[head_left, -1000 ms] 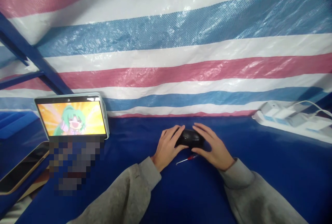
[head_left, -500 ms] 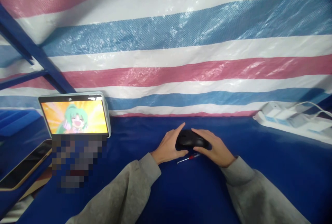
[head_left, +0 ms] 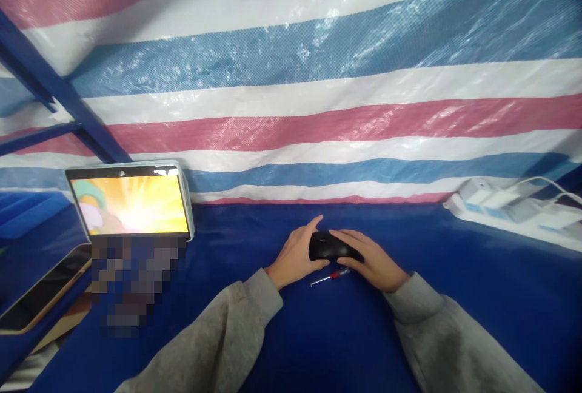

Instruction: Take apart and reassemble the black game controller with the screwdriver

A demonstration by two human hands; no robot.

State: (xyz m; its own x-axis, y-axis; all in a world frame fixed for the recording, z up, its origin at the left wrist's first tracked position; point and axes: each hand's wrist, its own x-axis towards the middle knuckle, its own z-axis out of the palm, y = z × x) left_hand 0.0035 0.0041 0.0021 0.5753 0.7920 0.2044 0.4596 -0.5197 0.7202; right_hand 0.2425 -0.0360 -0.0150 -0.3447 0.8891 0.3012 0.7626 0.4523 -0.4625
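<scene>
Black mouse (head_left: 326, 246) on blue table (head_left: 336, 332), between hands. Left hand (head_left: 291, 259): spread around left end, contact unclear. Right hand (head_left: 377, 261): gripping right end. Steady evenly; thumbs clear of screwdriver (head_left: 336, 274), near side.

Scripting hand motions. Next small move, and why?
I'd probably have the right hand let go and reach for the screwdriver, leaving the left hand to steady the mouse. Both hands cup the mouse from opposite ends, while the screwdriver lies unheld on the table, on the near side, its red handle close to the right thumb.
</scene>
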